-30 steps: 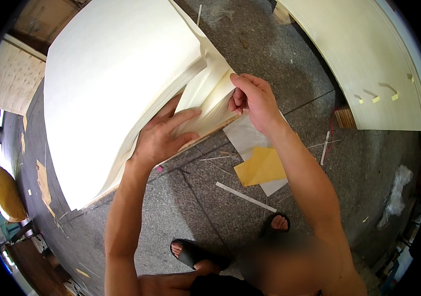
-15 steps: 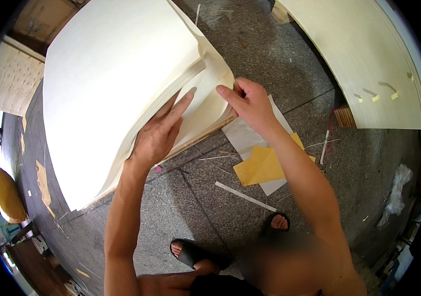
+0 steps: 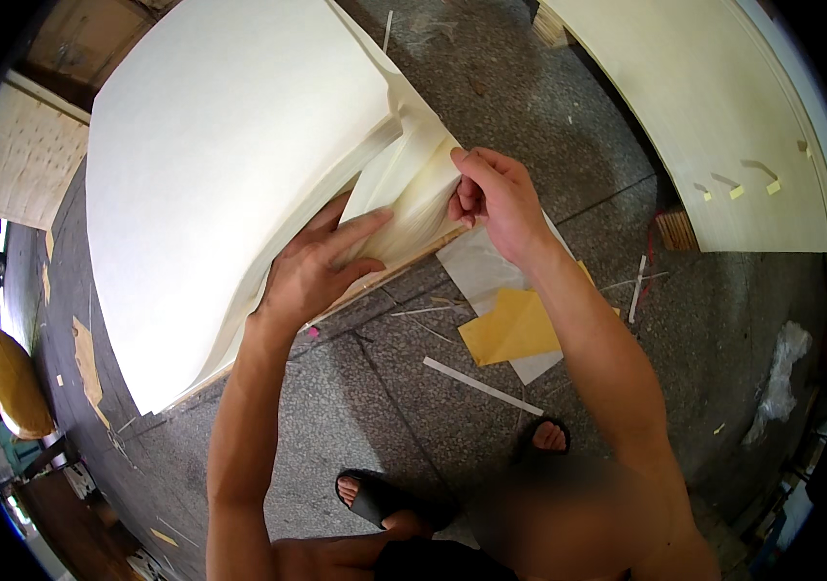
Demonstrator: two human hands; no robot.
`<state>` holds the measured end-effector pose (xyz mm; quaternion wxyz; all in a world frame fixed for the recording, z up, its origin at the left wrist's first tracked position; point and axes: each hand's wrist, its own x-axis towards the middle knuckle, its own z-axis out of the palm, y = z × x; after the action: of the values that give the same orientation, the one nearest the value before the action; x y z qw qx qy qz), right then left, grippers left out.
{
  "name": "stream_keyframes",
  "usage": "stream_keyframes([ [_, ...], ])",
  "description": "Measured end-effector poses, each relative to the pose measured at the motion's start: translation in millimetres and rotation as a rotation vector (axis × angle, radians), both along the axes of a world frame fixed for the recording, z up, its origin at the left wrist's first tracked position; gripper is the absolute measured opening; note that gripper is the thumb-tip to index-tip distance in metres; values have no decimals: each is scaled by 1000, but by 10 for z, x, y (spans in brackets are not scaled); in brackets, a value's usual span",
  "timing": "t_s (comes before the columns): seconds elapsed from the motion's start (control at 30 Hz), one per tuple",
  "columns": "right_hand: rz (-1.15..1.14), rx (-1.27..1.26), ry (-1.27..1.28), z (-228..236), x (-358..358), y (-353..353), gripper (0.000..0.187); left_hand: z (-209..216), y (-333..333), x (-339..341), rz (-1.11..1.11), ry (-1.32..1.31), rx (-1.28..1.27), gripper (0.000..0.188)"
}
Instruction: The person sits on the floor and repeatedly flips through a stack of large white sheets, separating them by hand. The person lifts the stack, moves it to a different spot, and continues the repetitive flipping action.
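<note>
A tall stack of large, thin cream-white sheets [image 3: 229,174] stands before me, its upper layers lifted and bent back along the near right edge. My left hand [image 3: 321,266] reaches into that gap, fingers stretched and spread over the lower sheets, some fingertips hidden under the bent layers. At the right corner of the lower sheets [image 3: 418,189], my right hand [image 3: 501,198] is closed, thumb and forefinger pinching the sheet edge, the other fingers curled. The lower sheets ripple and fan out between the two hands.
Yellow paper [image 3: 510,324] and a pale sheet [image 3: 457,261] lie on the speckled floor, among thin offcut strips [image 3: 481,385]. Another large pale stack [image 3: 714,126] on wooden blocks [image 3: 677,231] stands to the right. Crumpled clear plastic [image 3: 780,378] lies at far right.
My right hand has moved slightly up, its fingers curling more. A lower sheet has shifted, exposing fanned layers beneath. My left fingers have spread further, the thumb moving right.
</note>
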<state>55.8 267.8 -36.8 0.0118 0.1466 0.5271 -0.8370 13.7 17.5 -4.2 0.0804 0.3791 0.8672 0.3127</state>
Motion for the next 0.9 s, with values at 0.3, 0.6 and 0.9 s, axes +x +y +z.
stream_keyframes([
  [0.3,21,70,8,30,-17,6,35,-81,-29,-31,4,165,-75,47],
  [0.6,8,-35,1,-17,-39,-1,35,-31,17,10,29,81,-15,63],
  [0.9,-65,-276,2,-53,11,-16,39,-29,19,-6,-3,97,15,58],
])
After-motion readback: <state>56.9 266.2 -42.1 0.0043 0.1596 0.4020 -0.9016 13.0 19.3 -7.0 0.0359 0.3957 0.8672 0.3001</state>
